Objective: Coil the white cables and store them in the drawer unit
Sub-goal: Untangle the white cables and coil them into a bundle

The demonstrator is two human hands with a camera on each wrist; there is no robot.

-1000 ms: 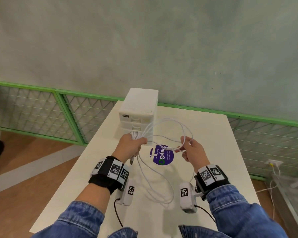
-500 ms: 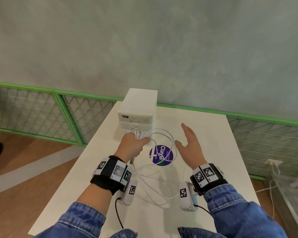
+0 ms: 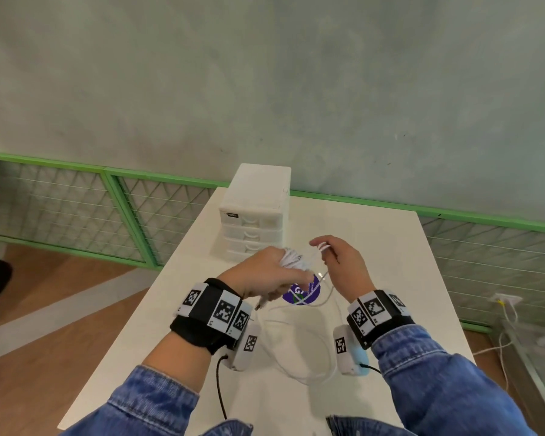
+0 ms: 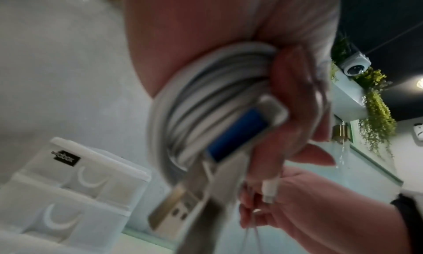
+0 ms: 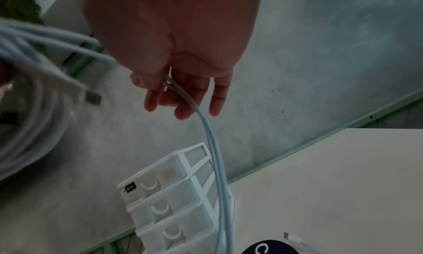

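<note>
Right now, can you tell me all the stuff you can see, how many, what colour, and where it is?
white cables: more than one strand, exact count unclear, white; coiled bundle gripped in the left hand, loose loops trailing on the table.
USB plug: one, silver; sticks out below the coil.
drawer unit: one, white, drawers shut; back of the table.
round sticker: one, purple; on the table under the hands.
table: one, white.
railing: green frame with wire mesh; behind the table.
wall: grey-green.
wrist bands: two, black with square markers.
left hand: grips the coil.
right hand: pinches loose strands.
</note>
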